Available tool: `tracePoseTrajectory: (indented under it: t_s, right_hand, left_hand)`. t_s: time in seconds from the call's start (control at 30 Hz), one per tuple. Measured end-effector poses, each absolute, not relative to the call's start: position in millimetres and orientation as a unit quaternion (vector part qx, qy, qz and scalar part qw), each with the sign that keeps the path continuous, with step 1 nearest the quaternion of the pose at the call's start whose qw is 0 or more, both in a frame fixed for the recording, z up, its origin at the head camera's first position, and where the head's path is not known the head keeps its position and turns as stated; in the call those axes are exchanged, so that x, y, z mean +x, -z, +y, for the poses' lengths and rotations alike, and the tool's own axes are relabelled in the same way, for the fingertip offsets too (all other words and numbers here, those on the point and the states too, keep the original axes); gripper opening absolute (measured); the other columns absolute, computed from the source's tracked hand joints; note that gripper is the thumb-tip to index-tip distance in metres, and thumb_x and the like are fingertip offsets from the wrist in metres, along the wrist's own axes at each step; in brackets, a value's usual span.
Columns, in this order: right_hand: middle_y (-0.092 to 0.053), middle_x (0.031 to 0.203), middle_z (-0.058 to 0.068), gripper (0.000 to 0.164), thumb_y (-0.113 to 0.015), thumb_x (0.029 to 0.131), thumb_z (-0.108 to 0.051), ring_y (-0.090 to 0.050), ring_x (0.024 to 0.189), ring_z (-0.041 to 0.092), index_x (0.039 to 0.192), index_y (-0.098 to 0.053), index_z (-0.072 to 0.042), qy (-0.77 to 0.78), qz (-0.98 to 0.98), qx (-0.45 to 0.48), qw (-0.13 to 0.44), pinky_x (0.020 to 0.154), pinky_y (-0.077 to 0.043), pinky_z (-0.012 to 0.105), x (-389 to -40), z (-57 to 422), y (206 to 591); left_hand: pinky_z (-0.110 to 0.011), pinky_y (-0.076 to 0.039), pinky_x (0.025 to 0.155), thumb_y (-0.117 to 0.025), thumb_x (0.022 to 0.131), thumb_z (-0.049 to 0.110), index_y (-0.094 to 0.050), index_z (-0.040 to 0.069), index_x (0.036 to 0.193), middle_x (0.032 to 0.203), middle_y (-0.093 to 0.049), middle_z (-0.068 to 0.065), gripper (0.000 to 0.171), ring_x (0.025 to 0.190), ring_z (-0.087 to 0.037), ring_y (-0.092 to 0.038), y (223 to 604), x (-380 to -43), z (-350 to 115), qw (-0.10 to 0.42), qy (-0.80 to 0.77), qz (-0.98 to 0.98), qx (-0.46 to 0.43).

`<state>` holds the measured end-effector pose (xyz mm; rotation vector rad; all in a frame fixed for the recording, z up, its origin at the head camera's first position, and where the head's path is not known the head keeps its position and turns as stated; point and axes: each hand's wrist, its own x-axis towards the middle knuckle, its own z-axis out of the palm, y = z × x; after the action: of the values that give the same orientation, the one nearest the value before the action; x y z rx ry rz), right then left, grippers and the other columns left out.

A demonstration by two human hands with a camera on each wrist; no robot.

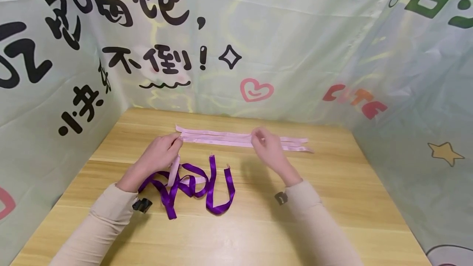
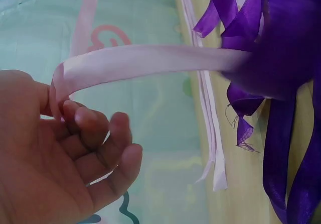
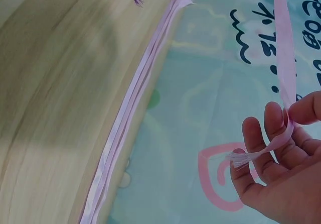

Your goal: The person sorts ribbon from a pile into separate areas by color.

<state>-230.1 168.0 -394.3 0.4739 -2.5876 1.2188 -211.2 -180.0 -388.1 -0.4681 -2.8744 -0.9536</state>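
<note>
My left hand (image 1: 160, 151) pinches a pale pink satin ribbon (image 2: 150, 63) between thumb and index finger, the other fingers loosely bent. From that pinch, one length runs into the tangled purple ribbons (image 1: 219, 208) below. Another stretches across toward my right hand (image 1: 267, 147), which pinches pink ribbon near a frayed end; that end trails over its fingers in the right wrist view. Both hands hover above the table's far part. Behind and under the taut length, several pink ribbons (image 3: 130, 103) lie straight and side by side. Some pink shows among the purple loops.
The wooden table (image 1: 236, 241) ends at the back against a printed pale green cloth (image 1: 295, 52), which also hangs at both sides. The purple pile lies left of the middle, close to my left forearm. A small dark device (image 1: 142, 205) sits at my left wrist.
</note>
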Motion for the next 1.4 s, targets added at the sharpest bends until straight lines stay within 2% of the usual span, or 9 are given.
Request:
tracePoseTrajectory:
  t_s: [0.1,0.33,0.5,0.63,0.8,0.9,1.03,1.23,1.4]
  right_hand:
    - [-0.073,0.104,0.013,0.018,-0.056,0.102,-0.015,-0.069,0.104,0.032,0.111,-0.067,-0.004,-0.418,-0.888,0.146,0.124,0.092,-0.057,0.048,-230.7,171.2,393.2]
    - [-0.073,0.103,0.016,0.02,-0.056,0.101,-0.016,-0.066,0.102,0.034,0.111,-0.067,-0.002,-0.424,-0.887,0.125,0.136,0.093,-0.054,0.049,-232.7,179.4,390.1]
    - [-0.073,0.105,0.017,0.022,-0.055,0.101,-0.018,-0.066,0.104,0.034,0.113,-0.066,-0.003,-0.426,-0.889,0.099,0.135,0.095,-0.054,0.05,-233.7,185.7,389.5]
    - [-0.073,0.105,0.017,0.023,-0.055,0.102,-0.018,-0.066,0.107,0.035,0.115,-0.065,-0.003,-0.435,-0.886,0.084,0.134,0.098,-0.054,0.052,-234.8,190.3,388.7]
    - [-0.073,0.104,0.018,0.022,-0.054,0.101,-0.016,-0.066,0.105,0.035,0.115,-0.065,-0.003,-0.442,-0.883,0.071,0.14,0.096,-0.054,0.051,-235.0,194.2,387.4]
    - [-0.073,0.103,0.018,0.022,-0.054,0.101,-0.015,-0.066,0.103,0.035,0.115,-0.065,-0.002,-0.443,-0.882,0.069,0.143,0.094,-0.054,0.049,-234.2,195.6,386.8]
    - [-0.073,0.103,0.019,0.021,-0.054,0.101,-0.014,-0.065,0.102,0.034,0.114,-0.065,-0.002,-0.441,-0.882,0.067,0.151,0.091,-0.054,0.047,-234.1,197.0,388.3]
    - [-0.073,0.105,0.018,0.022,-0.052,0.101,-0.015,-0.066,0.104,0.034,0.113,-0.065,-0.002,-0.436,-0.885,0.05,0.157,0.092,-0.053,0.046,-236.6,202.1,392.2]
    - [-0.074,0.106,0.018,0.023,-0.052,0.1,-0.015,-0.067,0.105,0.034,0.114,-0.065,-0.003,-0.444,-0.881,0.04,0.158,0.092,-0.053,0.047,-236.9,206.0,391.9]
  left_hand:
    - [-0.035,-0.037,0.062,-0.032,0.113,0.028,-0.049,0.012,0.082,0.068,-0.045,-0.004,0.039,0.059,-0.02,-0.04,389.0,-211.3,-181.2,0.034,0.33,-0.932,-0.145]
    - [-0.035,-0.043,0.062,-0.033,0.115,0.029,-0.054,0.01,0.087,0.075,-0.061,-0.009,0.04,0.061,-0.023,-0.051,391.3,-210.8,-184.0,0.025,0.399,-0.908,-0.123]
    - [-0.035,-0.043,0.061,-0.034,0.114,0.032,-0.051,0.008,0.088,0.073,-0.06,-0.009,0.039,0.067,-0.028,-0.059,390.5,-211.4,-187.4,0.018,0.425,-0.899,-0.102]
    - [-0.034,-0.04,0.058,-0.035,0.114,0.03,-0.047,0.008,0.086,0.067,-0.05,-0.005,0.038,0.061,-0.026,-0.051,388.8,-213.3,-190.6,0.022,0.428,-0.899,-0.093]
    - [-0.036,-0.038,0.065,-0.034,0.112,0.028,-0.047,0.009,0.084,0.071,-0.042,-0.006,0.036,0.065,-0.024,-0.039,386.8,-215.8,-193.1,0.042,0.42,-0.902,-0.09]
    - [-0.037,-0.038,0.068,-0.034,0.111,0.027,-0.049,0.009,0.085,0.074,-0.042,-0.008,0.036,0.068,-0.025,-0.039,385.7,-216.2,-193.4,0.049,0.421,-0.901,-0.088]
    - [-0.036,-0.037,0.066,-0.04,0.11,0.029,-0.051,0.009,0.09,0.073,-0.042,-0.006,0.03,0.066,-0.024,-0.04,385.8,-215.1,-193.3,0.049,0.424,-0.9,-0.092]
    - [-0.032,-0.037,0.058,-0.058,0.098,0.021,-0.055,0.011,0.102,0.072,-0.046,-0.001,0.011,0.059,-0.016,-0.039,386.1,-213.5,-193.2,0.043,0.419,-0.901,-0.109]
    - [-0.033,-0.037,0.063,-0.055,0.097,0.014,-0.058,0.011,0.096,0.078,-0.049,-0.004,0.004,0.062,-0.017,-0.041,385.3,-212.5,-191.0,0.069,0.419,-0.897,-0.119]
